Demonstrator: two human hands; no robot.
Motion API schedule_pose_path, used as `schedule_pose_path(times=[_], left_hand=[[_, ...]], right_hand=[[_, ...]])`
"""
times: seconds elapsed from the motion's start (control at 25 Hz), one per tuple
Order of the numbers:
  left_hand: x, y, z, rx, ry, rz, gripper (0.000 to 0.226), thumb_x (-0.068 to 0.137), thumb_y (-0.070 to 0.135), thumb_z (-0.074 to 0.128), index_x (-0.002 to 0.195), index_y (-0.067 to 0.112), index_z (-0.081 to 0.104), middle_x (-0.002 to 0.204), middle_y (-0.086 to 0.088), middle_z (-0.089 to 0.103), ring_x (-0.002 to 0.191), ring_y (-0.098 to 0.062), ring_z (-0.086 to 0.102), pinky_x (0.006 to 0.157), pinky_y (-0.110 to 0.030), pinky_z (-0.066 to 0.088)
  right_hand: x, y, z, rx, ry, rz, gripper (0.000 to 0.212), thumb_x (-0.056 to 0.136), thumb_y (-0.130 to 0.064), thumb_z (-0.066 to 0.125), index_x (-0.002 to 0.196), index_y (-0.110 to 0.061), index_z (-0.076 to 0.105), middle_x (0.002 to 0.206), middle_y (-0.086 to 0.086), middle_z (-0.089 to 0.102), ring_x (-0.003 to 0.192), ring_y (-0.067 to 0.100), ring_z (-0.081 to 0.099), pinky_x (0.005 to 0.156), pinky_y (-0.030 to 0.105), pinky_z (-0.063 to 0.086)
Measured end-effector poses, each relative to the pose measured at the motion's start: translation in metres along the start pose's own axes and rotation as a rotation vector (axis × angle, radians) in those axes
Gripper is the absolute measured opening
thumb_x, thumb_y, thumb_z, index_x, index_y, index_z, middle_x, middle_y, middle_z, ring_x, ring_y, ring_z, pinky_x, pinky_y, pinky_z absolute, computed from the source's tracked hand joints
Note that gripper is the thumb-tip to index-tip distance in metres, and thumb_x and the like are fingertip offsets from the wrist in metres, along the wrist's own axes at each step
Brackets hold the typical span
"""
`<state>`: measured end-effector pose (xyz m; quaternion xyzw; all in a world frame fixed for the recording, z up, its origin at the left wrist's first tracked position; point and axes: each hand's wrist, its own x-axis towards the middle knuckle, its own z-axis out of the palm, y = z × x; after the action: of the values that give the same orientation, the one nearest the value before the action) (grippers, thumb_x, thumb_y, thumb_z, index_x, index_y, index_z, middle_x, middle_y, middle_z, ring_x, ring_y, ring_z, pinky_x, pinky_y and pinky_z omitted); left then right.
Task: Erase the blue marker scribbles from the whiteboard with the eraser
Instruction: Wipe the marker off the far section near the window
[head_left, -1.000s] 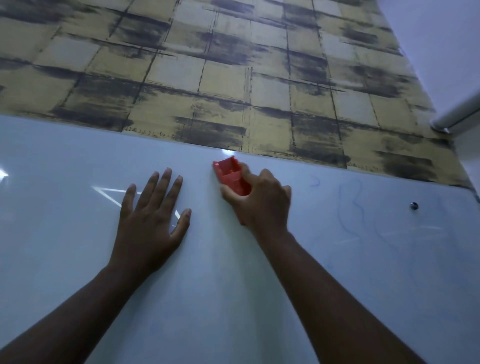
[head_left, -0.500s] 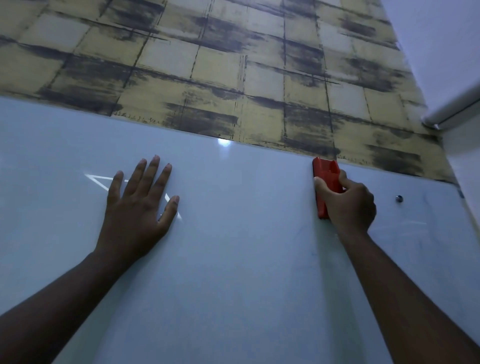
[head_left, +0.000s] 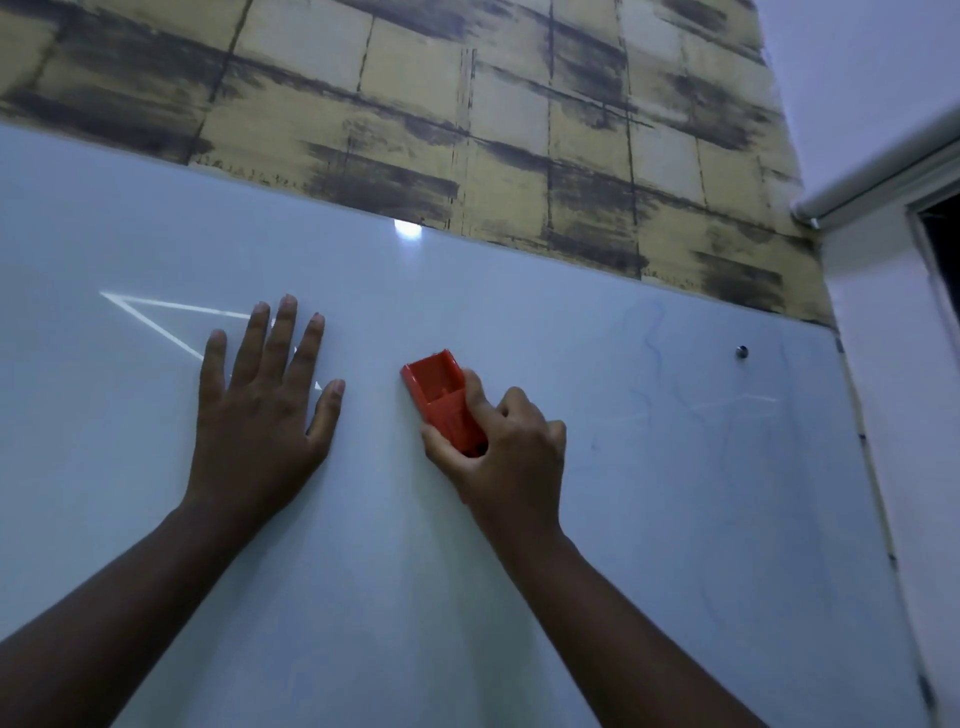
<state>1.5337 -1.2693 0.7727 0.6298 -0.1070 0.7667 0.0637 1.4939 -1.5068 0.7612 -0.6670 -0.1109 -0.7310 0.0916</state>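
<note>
While left hand (head_left: 260, 410) stays flat, right hand (head_left: 506, 452) grip holds eraser (head_left: 441, 397), swept back leftward.

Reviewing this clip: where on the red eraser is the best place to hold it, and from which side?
Grip the red eraser across its long side walls at the lower end, coming from below, as the right hand does. The pad lies flat on the whiteboard with the open back facing out, so the walls are free.

Above the fingertips runs yellow brick-pattern wallpaper (head_left: 415, 104) smeared with dark patches; to the right stand a plain white wall (head_left: 883, 78) and a rolled blind (head_left: 883, 166).
</note>
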Motion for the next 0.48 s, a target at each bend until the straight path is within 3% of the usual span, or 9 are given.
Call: schedule_pose_path(times=[0.16, 0.28, 0.48], left_hand=[[-0.025, 0.012, -0.004, 0.022, -0.025, -0.01, 0.069, 0.107, 0.043, 0.028, 0.166, 0.007, 0.028, 0.175, -0.018, 0.017, 0.163, -0.036, 0.015, 0.128, -0.063, 0.005], [-0.027, 0.016, -0.011, 0.021, -0.062, 0.006, 0.068, 0.105, 0.04, 0.032, 0.164, 0.007, 0.033, 0.174, -0.019, 0.021, 0.163, -0.035, 0.018, 0.125, -0.067, 0.007], [-0.03, 0.054, -0.016, 0.034, -0.05, 0.205, 0.058, 0.103, 0.026, 0.042, 0.157, 0.008, 0.048, 0.17, -0.017, 0.034, 0.16, -0.034, 0.028, 0.121, -0.068, 0.019]], right_hand=[[-0.008, 0.04, -0.017, -0.049, 0.0, 0.06, 0.069, 0.083, -0.072, 0.054, 0.138, -0.032, 0.063, 0.081, -0.004, 0.051, 0.072, 0.02, 0.057, 0.075, 0.038, 0.043], [-0.009, 0.101, -0.033, -0.066, 0.046, 0.276, 0.074, 0.082, -0.074, 0.051, 0.139, -0.03, 0.064, 0.083, -0.001, 0.055, 0.078, 0.028, 0.063, 0.08, 0.044, 0.047], [-0.051, 0.179, -0.058, 0.02, 0.096, 0.426, 0.07, 0.085, -0.068, 0.065, 0.142, -0.027, 0.063, 0.078, 0.0, 0.05, 0.068, 0.024, 0.056, 0.077, 0.051, 0.055]])
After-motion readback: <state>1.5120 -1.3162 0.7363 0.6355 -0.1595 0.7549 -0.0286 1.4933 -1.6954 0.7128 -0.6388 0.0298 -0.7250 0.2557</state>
